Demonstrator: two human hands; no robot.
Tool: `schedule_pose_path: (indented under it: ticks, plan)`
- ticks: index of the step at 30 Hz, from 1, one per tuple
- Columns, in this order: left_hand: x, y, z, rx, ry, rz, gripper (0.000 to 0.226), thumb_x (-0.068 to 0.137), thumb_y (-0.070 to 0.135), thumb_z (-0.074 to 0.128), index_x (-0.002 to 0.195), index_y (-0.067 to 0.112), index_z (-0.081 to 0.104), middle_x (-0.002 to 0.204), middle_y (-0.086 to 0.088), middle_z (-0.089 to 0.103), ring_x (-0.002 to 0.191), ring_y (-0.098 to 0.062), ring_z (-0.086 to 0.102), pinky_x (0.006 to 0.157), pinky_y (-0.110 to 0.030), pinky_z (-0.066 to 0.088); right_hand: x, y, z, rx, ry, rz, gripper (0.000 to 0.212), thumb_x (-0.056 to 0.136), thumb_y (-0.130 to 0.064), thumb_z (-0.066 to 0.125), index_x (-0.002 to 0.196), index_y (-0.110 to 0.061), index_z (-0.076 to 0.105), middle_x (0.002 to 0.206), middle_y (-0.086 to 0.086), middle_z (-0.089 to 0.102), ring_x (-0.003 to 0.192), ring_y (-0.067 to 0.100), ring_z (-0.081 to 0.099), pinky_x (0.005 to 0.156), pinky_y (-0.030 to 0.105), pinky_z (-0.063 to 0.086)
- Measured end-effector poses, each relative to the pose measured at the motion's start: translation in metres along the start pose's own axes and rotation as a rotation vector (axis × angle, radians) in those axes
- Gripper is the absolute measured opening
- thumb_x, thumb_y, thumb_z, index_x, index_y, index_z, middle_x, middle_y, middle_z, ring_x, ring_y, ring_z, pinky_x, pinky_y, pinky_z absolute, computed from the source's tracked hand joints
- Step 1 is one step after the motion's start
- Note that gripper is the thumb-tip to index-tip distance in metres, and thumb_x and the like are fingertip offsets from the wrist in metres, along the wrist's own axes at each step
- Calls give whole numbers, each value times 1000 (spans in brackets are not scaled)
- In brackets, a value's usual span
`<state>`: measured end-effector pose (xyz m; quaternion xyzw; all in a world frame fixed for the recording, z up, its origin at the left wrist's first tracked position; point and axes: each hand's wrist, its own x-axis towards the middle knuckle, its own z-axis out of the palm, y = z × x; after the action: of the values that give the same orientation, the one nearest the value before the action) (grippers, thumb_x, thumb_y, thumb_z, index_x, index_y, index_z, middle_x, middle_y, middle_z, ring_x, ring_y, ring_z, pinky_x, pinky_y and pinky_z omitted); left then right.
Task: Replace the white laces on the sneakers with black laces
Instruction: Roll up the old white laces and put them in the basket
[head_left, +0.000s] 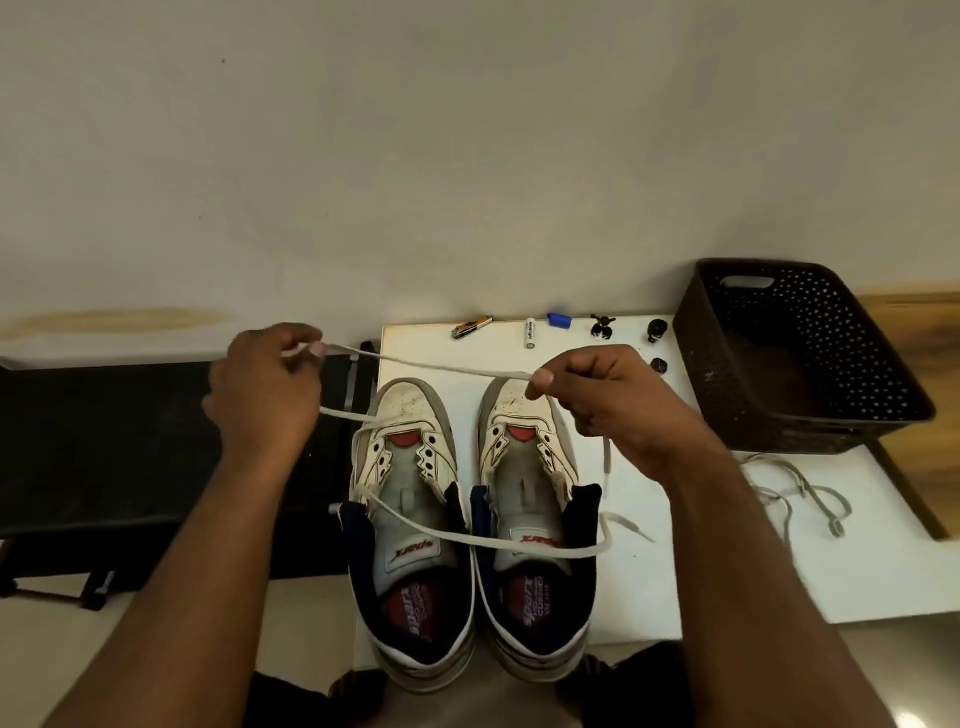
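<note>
Two sneakers stand side by side on the white desk (649, 571), toes away from the person: left sneaker (410, 519), right sneaker (535, 519). One brown basket (800, 358) sits beyond and to the right of the right hand's grip. Two white laces are counted. One lace (447, 366) is stretched taut between both grips; the left hand (260, 395) pinches it at thumb and fingertips, and the right hand (597, 395) pinches it likewise, fingers curled. From the left grip the lace drops to the left sneaker and trails across both tongues below the hands. It cannot be told whether it is still threaded through an eyelet. The spare lace (800, 499) lies loose on the desk, below and right of the right grip. No black laces can be identified.

Judgement: the step in hand is drawing out or gathering the lace of the left sneaker. Recommended practice: keep tension even between the grips, pull along the eyelet line, and steady the shoe if it lifts.

Beyond the grips, by the desk's far edge: one clipper-like tool (470, 327), one white cylinder (530, 332), one blue item (559, 320), four or so small black items (602, 326).
</note>
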<state>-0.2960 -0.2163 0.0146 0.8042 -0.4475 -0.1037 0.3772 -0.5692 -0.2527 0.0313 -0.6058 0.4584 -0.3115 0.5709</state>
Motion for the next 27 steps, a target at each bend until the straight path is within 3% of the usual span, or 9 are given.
schedule_pose_path:
  ticks: [3,5,8,12,15,17,21,24,27]
  plan:
    - [-22,26,19,-193,-324,223,49,84,57,61,130,50,48,146,9,41,131,-19,42,102,-53,41,5,-2,15,54,-3,-20,17,90,-14,63,83,-1,72,50,-3,41,47,8,32,45,18,27]
    - [-45,52,33,-339,-517,280,38,78,56,65,115,47,61,138,12,46,124,-6,45,102,-32,41,7,-3,21,85,3,-36,18,91,-14,62,86,1,71,51,-1,45,48,8,36,46,18,29]
    - [-47,63,39,-429,-453,273,6,79,34,74,80,31,69,112,13,60,106,9,52,86,-10,39,6,-3,16,79,12,-30,18,89,-18,64,81,-4,72,53,0,49,51,12,37,46,20,28]
    - [-20,40,27,-546,-208,125,3,84,24,72,84,21,72,93,4,70,94,-16,65,88,-40,52,1,-3,8,122,-53,47,19,90,-17,62,77,-6,71,56,4,56,49,12,44,46,19,36]
    - [-17,32,26,-550,-134,110,9,88,22,68,95,18,73,93,3,71,90,-10,66,84,-40,53,0,-7,14,244,-196,93,12,81,-18,65,76,-10,73,62,6,64,53,15,56,49,21,47]
    - [-24,35,30,-511,-208,191,29,89,24,66,117,30,63,118,13,62,106,3,57,92,-34,50,-1,-9,21,340,-273,104,11,76,-13,65,81,-7,73,72,12,69,58,17,63,54,25,53]
    - [-39,47,40,-470,-551,421,67,86,4,63,130,51,43,156,12,25,145,-7,21,114,-41,28,1,-10,30,536,-257,81,18,76,0,61,90,-5,73,88,17,73,70,20,71,65,29,59]
    - [-45,53,46,-586,-604,410,52,82,-1,56,122,32,60,131,9,59,127,-3,49,109,-29,39,2,-12,35,625,-209,48,23,75,4,60,88,-7,75,90,15,73,73,20,72,66,29,59]
    - [-47,53,46,-575,-571,394,37,92,0,55,112,30,61,110,19,64,106,10,57,92,-10,42,2,-15,37,730,-140,14,23,73,3,60,81,-10,77,88,13,74,75,19,72,68,28,59]
